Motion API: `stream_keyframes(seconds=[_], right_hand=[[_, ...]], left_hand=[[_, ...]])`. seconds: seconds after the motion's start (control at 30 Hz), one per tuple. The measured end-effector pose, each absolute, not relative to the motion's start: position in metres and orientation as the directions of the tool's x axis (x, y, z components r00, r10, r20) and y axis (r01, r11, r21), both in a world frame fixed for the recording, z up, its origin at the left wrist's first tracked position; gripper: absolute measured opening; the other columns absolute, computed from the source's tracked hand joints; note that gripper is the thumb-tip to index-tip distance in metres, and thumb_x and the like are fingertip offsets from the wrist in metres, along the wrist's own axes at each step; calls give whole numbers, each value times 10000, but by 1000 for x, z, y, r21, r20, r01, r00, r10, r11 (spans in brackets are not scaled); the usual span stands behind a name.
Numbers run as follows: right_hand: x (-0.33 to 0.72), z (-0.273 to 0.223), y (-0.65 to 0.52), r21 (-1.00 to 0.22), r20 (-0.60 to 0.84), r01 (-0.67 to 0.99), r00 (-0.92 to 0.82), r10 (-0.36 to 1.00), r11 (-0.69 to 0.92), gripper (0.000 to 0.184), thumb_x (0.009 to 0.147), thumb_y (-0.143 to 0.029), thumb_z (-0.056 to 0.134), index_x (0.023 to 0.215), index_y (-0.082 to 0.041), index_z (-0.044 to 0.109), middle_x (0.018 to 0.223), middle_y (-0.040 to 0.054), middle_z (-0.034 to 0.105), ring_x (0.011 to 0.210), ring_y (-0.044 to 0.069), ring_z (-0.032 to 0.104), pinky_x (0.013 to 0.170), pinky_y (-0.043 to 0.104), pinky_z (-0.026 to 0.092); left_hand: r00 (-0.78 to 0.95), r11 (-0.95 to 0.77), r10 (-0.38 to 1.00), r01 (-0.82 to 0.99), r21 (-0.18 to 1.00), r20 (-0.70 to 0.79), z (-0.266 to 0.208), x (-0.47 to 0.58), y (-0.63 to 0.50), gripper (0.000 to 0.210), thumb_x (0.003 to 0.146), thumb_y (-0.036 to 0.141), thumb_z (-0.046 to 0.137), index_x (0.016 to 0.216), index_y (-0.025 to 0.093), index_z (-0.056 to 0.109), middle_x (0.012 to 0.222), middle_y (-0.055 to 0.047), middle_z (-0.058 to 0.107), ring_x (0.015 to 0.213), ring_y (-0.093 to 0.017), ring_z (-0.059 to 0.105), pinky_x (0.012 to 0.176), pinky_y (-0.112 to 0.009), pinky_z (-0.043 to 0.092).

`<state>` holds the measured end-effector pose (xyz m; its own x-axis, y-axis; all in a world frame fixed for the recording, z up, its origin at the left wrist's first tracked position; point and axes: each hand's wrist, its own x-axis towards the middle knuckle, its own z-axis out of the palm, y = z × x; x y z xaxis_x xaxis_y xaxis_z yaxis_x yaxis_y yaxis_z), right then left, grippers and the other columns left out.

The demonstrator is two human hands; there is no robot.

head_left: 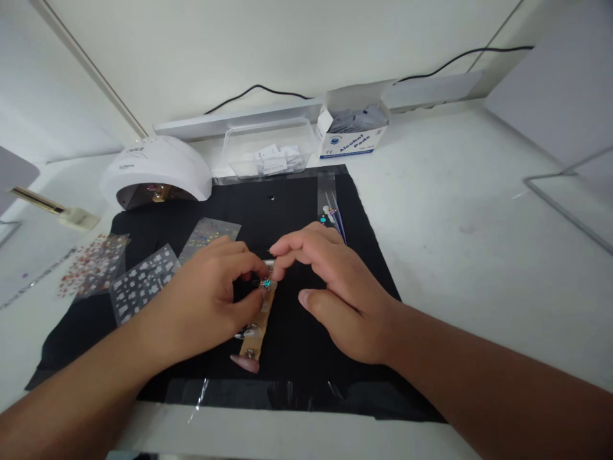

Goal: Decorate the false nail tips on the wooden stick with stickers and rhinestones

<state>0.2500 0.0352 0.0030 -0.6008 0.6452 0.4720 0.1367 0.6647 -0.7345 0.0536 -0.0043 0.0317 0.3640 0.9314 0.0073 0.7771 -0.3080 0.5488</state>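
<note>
A narrow tan strip [253,342] lies on the black mat, with a pinkish false nail [246,363] at its near end. Thumb and fingers of my left hand [211,294] close on the strip's upper part from the left. Between those fingertips shows a small turquoise flower [266,282]; the fingers partly cover what surrounds it. My right hand [342,281] is open on the other side, thumb apart from the stretched fingers. One of its fingertips is at or very near the strip's top end; whether it touches, I cannot tell.
Sticker sheets lie left, including a white-patterned one [143,281] and a red-orange one [96,265]. Behind them stands a white nail lamp [158,163]. A clear tray [268,137] and an alcohol pad box [354,137] line the back. A flat brush [79,217] sticks in from the left.
</note>
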Motion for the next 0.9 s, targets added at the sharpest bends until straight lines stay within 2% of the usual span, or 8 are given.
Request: stream_keyframes(seconds=[0.47, 0.7, 0.9], right_hand=[[251, 2, 36, -728, 474, 142, -602, 643, 670, 500, 629, -26, 437, 1080, -223, 525, 902, 1, 694, 917, 212, 581, 890, 412, 396], [252, 1, 35, -741, 465, 140, -599, 652, 657, 503, 634, -28, 440, 1089, -226, 523, 909, 11, 683, 912, 218, 582, 878, 417, 415], [254, 1, 35, -763, 435, 137, -615, 658, 632, 481, 661, -38, 455, 1095, -234, 525, 943, 22, 678, 950, 227, 586, 894, 431, 421]], left_hand=[[361, -309, 933, 790, 530, 6, 32, 53, -6, 158, 843, 165, 555, 846, 198, 709, 724, -20, 606, 735, -204, 520, 713, -393, 383], [336, -270, 942, 762, 589, -3, 29, 54, -5, 119, 834, 164, 566, 810, 209, 673, 756, -12, 632, 767, -197, 545, 759, -395, 399], [296, -212, 955, 728, 652, -21, 26, 52, -5, 87, 818, 161, 581, 808, 217, 647, 790, -10, 607, 797, -201, 540, 712, -365, 407]])
